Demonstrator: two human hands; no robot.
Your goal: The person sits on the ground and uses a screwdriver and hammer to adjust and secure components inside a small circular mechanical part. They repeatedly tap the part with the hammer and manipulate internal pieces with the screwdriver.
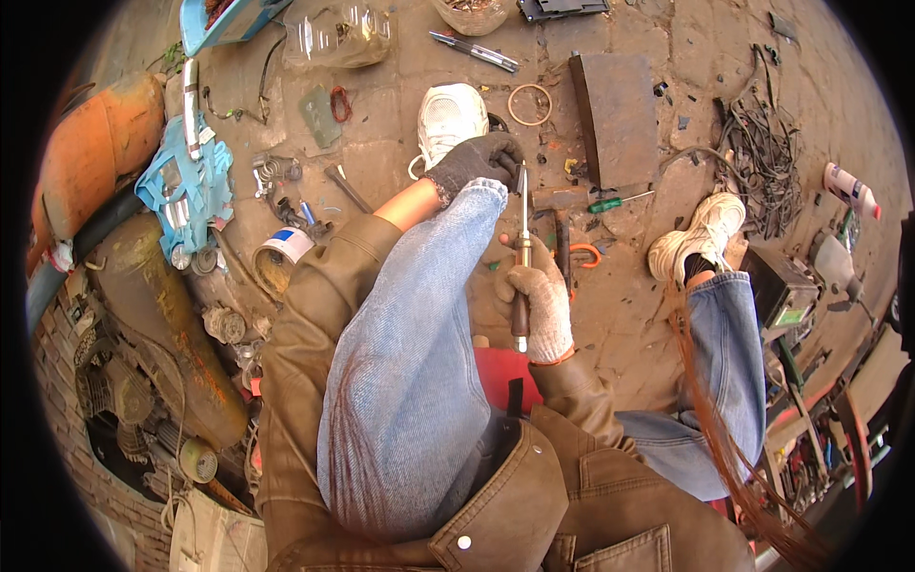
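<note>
Screwdriver gripped in right hand, tip just beside left hand, whose grip can't be told. Screwdriver's already in hand; no finished work visible, remainder unclear.

You wear a brown jacket (pale snaps), blue jeans, white sneakers, dark left glove, whitish right glove.

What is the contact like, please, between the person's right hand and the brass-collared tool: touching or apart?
Touching. The head view shows it: the gloved right hand grips the brass-collared tool, its glove lying over the handle.
</note>
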